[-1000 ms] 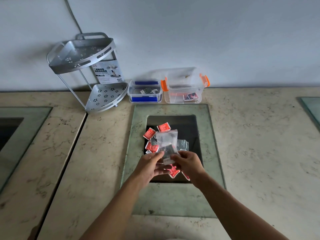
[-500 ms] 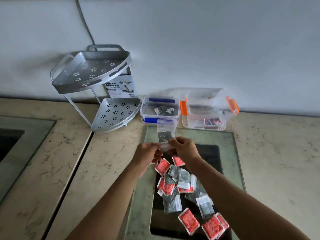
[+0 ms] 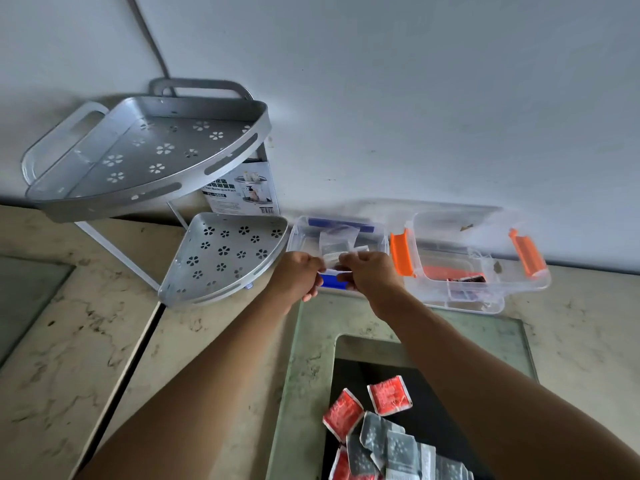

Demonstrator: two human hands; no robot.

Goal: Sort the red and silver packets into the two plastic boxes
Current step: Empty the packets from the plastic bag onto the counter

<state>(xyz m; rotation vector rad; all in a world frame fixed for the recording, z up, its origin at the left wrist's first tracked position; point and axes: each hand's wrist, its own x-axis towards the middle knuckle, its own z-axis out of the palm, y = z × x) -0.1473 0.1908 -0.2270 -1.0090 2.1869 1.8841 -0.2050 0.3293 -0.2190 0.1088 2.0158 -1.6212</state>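
Observation:
A clear silver packet (image 3: 335, 247) is pinched at its lower edge between my left hand (image 3: 300, 276) and my right hand (image 3: 367, 274). They hold it upright over the blue-clipped plastic box (image 3: 303, 233), whose contents are blurred. Right of it stands the orange-clipped plastic box (image 3: 491, 289) with a red packet (image 3: 465, 278) inside. A pile of red packets (image 3: 389, 394) and silver packets (image 3: 388, 445) lies on the dark panel (image 3: 349, 379) at the lower middle, below my right forearm.
A grey two-tier corner rack (image 3: 149, 168) stands at the back left, its lower shelf (image 3: 225, 258) close to the blue-clipped box. Its product card (image 3: 242, 192) leans on the wall. The marble counter (image 3: 86, 341) has a seam at left.
Both hands lifted the silver packet off the pile and carried it away from me, up to the blue-clipped box. The camera view has tilted up toward the wall.

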